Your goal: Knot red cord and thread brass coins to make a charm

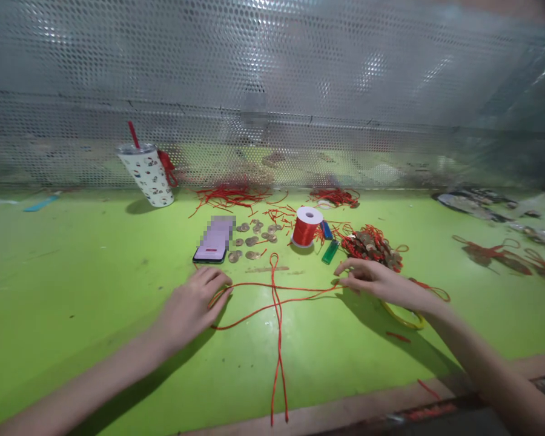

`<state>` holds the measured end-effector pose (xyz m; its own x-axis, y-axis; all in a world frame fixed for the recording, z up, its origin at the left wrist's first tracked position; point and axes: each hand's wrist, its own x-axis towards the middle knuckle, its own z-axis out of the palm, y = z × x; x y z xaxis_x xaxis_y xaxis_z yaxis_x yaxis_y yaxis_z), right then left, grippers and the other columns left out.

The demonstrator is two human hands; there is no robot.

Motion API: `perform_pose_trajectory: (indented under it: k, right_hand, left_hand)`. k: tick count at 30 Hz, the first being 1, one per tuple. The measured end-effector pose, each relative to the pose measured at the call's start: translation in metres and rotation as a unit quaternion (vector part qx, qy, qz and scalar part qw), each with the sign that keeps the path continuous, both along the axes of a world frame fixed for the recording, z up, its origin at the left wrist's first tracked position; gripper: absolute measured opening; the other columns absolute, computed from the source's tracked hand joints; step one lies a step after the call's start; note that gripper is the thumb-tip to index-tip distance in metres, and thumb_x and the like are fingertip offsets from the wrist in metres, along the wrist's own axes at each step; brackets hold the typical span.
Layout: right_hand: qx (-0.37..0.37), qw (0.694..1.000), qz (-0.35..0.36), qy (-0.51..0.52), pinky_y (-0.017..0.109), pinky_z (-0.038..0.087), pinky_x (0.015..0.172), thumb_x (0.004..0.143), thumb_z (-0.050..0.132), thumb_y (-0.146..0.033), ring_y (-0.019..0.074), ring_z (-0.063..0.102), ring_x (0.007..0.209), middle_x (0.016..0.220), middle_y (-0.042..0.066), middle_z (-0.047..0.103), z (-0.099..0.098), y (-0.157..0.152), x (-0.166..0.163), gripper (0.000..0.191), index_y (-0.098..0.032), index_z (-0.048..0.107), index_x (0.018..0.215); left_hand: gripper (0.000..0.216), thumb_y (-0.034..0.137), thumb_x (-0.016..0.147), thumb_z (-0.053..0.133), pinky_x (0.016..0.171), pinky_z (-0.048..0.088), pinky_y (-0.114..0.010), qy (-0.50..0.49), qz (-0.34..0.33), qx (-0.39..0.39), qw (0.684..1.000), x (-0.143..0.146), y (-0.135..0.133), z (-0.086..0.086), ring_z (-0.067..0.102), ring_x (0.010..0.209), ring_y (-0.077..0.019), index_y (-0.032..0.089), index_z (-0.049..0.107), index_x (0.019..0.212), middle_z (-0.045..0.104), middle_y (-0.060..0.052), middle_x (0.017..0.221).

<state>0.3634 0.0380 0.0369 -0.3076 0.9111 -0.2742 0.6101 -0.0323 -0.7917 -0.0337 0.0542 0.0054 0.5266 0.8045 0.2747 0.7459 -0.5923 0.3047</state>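
Note:
A red cord [279, 327] lies doubled on the green table, its loop at the far end and its two ends near the front edge. Across it runs another doubled red cord [254, 284]. My left hand [193, 303] is closed on this crossing cord at the left, thumb and fingers pinching it. At the right, my right hand [372, 283] holds the cord's other end at the fingertips. Beyond the cords are several round coins [252, 241], a spool of red cord [306, 229] and a green lighter [330, 252].
A phone [211, 242] lies left of the coins. Behind it stands a tilted-looking patterned cup [148, 172] with a straw. A heap of corded coins [372, 247] sits beyond my right hand, and a yellow ring [404, 321] lies beneath that forearm. Perforated metal [254, 72] rises behind.

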Motion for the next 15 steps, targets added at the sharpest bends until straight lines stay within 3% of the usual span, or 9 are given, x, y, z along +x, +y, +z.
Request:
perform_pose_trajectory:
  k: [6, 10, 12, 15]
  right_hand:
    - [-0.02, 0.983, -0.055, 0.175, 0.026, 0.038, 0.057, 0.085, 0.066, -0.043, 0.011, 0.049, 0.059, 0.07, 0.0, 0.06, -0.011, 0.01, -0.022, 0.026, -0.017, 0.072, 0.088]
    - [-0.07, 0.951, -0.074, 0.29, 0.028, 0.049, 0.068, 0.075, 0.077, -0.037, 0.0139, 0.064, 0.072, 0.085, 0.005, 0.072, -0.024, 0.02, -0.038, 0.026, -0.018, 0.077, 0.092]
    - [-0.074, 0.947, -0.068, 0.306, 0.031, 0.053, 0.076, 0.073, 0.081, -0.038, 0.0168, 0.069, 0.082, 0.096, 0.008, 0.075, -0.028, 0.025, -0.044, 0.032, -0.019, 0.078, 0.099]
    - [-0.027, 0.965, -0.062, 0.253, 0.035, 0.055, 0.077, 0.075, 0.08, -0.043, 0.0191, 0.072, 0.08, 0.095, 0.009, 0.078, -0.032, 0.031, -0.053, 0.035, -0.018, 0.078, 0.1]
  left_hand:
    - [0.019, 0.016, 0.1, 0.048, 0.078, 0.055, -0.036, -0.006, -0.156, 0.089, 0.984, 0.032, 0.007, -0.011, 0.062, 0.09, -0.0219, 0.013, 0.066, 0.097, 0.069, -0.01, 0.096]
    - [0.02, 0.011, 0.1, 0.047, 0.076, 0.056, -0.033, -0.038, -0.224, 0.144, 0.963, 0.05, 0.017, -0.013, 0.062, 0.088, -0.0203, 0.013, 0.066, 0.093, 0.072, -0.01, 0.093]
    - [0.019, 0.01, 0.099, 0.049, 0.077, 0.057, -0.033, -0.052, -0.241, 0.16, 0.956, 0.055, 0.019, -0.014, 0.063, 0.089, -0.0199, 0.014, 0.067, 0.093, 0.073, -0.009, 0.093]
    - [0.021, 0.009, 0.099, 0.048, 0.081, 0.058, -0.035, -0.051, -0.285, 0.205, 0.935, 0.059, 0.013, -0.015, 0.067, 0.093, -0.021, 0.013, 0.068, 0.101, 0.076, -0.01, 0.097]
